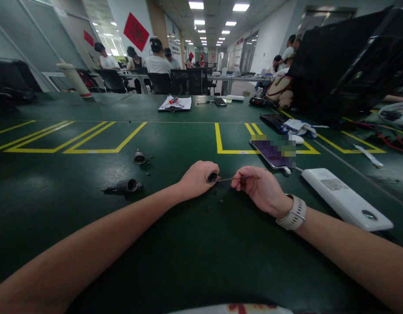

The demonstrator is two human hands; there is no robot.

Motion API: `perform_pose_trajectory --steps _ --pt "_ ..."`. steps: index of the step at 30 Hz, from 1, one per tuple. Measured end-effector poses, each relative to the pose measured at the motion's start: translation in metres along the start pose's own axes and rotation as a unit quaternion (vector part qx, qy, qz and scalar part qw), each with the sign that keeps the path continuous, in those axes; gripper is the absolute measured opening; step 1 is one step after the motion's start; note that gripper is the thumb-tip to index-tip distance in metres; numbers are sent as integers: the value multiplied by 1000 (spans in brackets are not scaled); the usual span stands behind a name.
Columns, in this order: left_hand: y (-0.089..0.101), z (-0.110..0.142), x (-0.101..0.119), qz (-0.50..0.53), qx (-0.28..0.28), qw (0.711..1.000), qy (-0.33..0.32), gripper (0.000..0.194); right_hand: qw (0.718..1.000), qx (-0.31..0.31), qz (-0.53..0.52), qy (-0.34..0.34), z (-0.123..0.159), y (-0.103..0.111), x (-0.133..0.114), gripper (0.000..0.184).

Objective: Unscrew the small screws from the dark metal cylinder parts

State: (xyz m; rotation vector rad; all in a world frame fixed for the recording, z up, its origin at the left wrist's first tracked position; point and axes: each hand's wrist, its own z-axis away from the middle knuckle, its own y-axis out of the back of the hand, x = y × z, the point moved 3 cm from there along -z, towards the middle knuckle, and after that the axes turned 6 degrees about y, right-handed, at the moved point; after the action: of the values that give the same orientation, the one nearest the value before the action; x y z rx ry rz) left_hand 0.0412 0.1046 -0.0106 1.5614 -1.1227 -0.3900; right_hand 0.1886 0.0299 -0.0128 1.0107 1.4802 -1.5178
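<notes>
My left hand (198,178) is wrapped round a hollow metal cylinder (212,177), its round open end facing right. Between the fingertips of my right hand (256,185) is a thin metal rod (225,179), whose tip reaches the cylinder's rim; whether it goes inside I cannot tell. Several tiny dark parts, among them a small ring (221,201), lie on the table below my hands. Left of my left hand lies a dark tapered metal housing (122,186), open at its right end. A short metal cup (139,156) stands behind it, with small pieces beside it.
The green table (175,253) carries yellow tape outlines (90,151). To the right are a white power bank (347,198), a phone (271,153) on a cable and a cloth (299,127). A clipboard (175,104) lies farther back; people sit beyond.
</notes>
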Motion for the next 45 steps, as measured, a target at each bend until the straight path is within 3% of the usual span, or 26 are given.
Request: perform_pose_trajectory --steps 6,12,15,19,22,24,26,29,32,36,45 --pt "1 0 -1 12 -3 1000 16 12 999 33 -12 18 1 -1 -1 17" --pt "3 -1 -1 56 -17 997 52 19 994 48 -20 100 3 1 -2 15" --pt "6 0 0 63 -30 996 50 20 994 39 -29 95 4 -1 -3 15" --pt "11 3 2 62 -71 995 41 21 990 90 -49 98 3 2 -5 14" --pt "12 6 5 55 -93 994 25 24 984 117 7 132 3 3 -7 8" --pt "11 8 10 44 -101 994 -3 27 976 91 111 164 4 0 -9 9" --pt "9 11 16 31 -106 993 -28 29 948 23 245 202 8 -8 -9 14" --pt "6 13 21 28 -103 994 -35 21 867 -98 400 280 18 -23 -8 16" --pt "4 14 22 38 -97 994 -34 17 804 -142 480 320 25 -34 -7 12" --pt "7 17 22 79 -80 993 -40 18 766 -159 538 313 31 -41 -4 17" --pt "15 41 26 89 -62 992 65 31 681 -221 601 355 39 -50 4 29"
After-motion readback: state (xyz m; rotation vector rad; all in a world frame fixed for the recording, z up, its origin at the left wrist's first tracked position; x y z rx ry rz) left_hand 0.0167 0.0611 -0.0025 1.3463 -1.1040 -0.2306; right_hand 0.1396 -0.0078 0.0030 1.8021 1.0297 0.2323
